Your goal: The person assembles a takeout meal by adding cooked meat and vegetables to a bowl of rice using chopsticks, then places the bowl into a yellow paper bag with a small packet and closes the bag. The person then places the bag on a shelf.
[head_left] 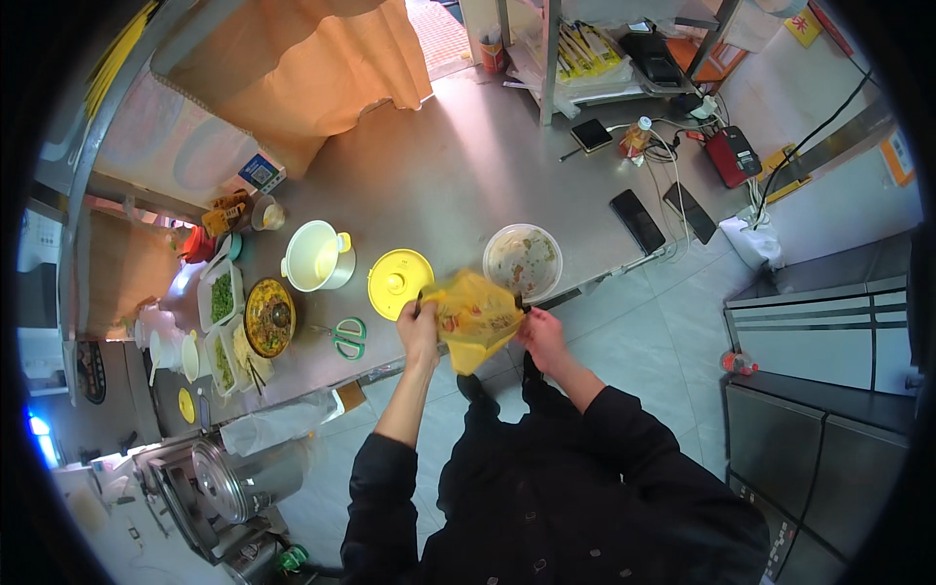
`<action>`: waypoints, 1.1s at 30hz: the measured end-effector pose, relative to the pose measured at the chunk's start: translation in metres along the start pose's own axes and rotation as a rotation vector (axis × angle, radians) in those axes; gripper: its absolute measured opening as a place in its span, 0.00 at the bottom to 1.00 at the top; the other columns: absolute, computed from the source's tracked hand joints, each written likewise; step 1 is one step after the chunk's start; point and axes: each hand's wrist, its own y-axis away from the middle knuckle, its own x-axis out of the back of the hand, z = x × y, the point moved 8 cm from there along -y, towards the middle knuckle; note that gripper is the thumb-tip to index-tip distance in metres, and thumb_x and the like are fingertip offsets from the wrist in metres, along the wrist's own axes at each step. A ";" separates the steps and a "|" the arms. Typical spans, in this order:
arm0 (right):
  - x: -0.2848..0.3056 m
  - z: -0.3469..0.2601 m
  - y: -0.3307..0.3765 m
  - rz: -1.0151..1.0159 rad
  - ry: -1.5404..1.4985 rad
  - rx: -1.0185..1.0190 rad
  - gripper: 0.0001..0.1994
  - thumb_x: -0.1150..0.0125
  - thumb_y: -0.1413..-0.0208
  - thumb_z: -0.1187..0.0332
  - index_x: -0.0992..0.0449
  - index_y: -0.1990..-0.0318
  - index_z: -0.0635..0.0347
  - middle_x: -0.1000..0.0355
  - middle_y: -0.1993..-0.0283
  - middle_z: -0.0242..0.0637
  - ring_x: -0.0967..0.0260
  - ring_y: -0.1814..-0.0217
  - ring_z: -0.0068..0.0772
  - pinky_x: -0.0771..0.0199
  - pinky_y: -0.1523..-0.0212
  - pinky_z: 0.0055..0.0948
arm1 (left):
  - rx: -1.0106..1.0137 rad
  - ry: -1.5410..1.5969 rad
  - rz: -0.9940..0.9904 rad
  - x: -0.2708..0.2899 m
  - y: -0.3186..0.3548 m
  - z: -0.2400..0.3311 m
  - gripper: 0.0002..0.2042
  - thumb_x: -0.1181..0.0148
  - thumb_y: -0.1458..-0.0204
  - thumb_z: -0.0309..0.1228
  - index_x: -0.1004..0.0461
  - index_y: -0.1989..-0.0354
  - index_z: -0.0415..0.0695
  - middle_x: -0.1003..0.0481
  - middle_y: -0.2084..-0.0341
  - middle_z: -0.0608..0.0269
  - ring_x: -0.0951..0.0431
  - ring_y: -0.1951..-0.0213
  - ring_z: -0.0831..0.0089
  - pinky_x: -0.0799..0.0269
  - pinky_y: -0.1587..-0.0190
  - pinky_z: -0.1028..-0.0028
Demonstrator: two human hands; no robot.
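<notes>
A thin yellow plastic bag (473, 317) with printing on it is stretched between my two hands at the counter's front edge. My left hand (419, 334) is closed on its left side, while my right hand (546, 341) pinches the right side. Just beyond the bag stands a round takeaway bowl (525, 258) with food showing inside; the bag overlaps its near left edge. Left of the bag lies a round yellow lid (398, 278) with a raised centre. A white tub (317, 258) with yellow at its handle is further left. Scissors (349, 338) with green handles lie nearer my left hand.
On the left of the steel counter (429, 175) are a bowl of red-brown sauce (269, 318) and a container of chopped greens (222, 296). Phones (638, 221), cables and a red device (733, 156) sit at the right. A large metal pot (244, 478) stands at lower left.
</notes>
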 end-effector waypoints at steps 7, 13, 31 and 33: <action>0.014 -0.061 -0.053 0.242 0.173 -0.140 0.16 0.32 0.45 0.53 0.25 0.60 0.53 0.28 0.69 0.30 0.31 0.74 0.25 0.37 0.81 0.25 | -0.608 -0.864 -0.018 -0.056 -0.037 0.047 0.16 0.30 0.54 0.36 0.20 0.63 0.37 0.25 0.71 0.47 0.25 0.62 0.54 0.27 0.57 0.61; 0.007 -0.105 -0.084 -0.009 0.281 -0.079 0.21 0.27 0.51 0.50 0.23 0.66 0.60 0.34 0.78 0.28 0.42 0.84 0.20 0.52 0.88 0.20 | -0.386 -0.811 -0.121 -0.068 -0.059 0.022 0.17 0.31 0.51 0.40 0.19 0.60 0.38 0.23 0.66 0.45 0.22 0.59 0.49 0.26 0.56 0.59; -0.004 -0.051 -0.030 0.047 0.149 0.253 0.13 0.37 0.41 0.60 0.25 0.63 0.63 0.26 0.74 0.35 0.31 0.82 0.23 0.34 0.84 0.23 | -0.810 -0.680 -0.521 -0.144 0.105 0.051 0.17 0.35 0.51 0.24 0.23 0.50 0.41 0.24 0.64 0.52 0.22 0.59 0.56 0.25 0.56 0.63; -0.002 -0.065 -0.011 -0.008 0.156 0.157 0.13 0.38 0.41 0.60 0.25 0.61 0.63 0.26 0.74 0.35 0.31 0.82 0.24 0.35 0.83 0.22 | -0.780 -0.681 -0.362 -0.099 0.100 0.045 0.27 0.37 0.56 0.17 0.28 0.42 0.42 0.27 0.55 0.52 0.24 0.57 0.51 0.26 0.50 0.61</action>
